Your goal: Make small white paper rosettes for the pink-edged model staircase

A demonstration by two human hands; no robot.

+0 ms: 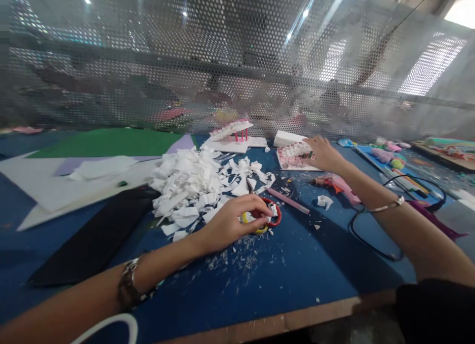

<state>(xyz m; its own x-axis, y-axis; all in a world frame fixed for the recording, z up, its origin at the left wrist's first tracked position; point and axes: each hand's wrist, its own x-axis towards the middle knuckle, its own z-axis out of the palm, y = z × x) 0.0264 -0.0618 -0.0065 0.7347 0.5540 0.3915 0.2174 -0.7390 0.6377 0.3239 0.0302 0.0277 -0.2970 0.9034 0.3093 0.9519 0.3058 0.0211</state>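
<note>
Blue flat tabletop (315,265). White-and-pink slab-like model (291,160) lies left of nearer right hand (326,155), long axis crosswise. Left hand (237,215), fingers curled, over red-and-yellow-handled scissors (278,217). I can't tell either grip.

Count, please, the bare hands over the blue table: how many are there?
2. The left hand is at the red-and-yellow scissors; the right hand is at the pink-and-white model. None appears hidden.
</note>
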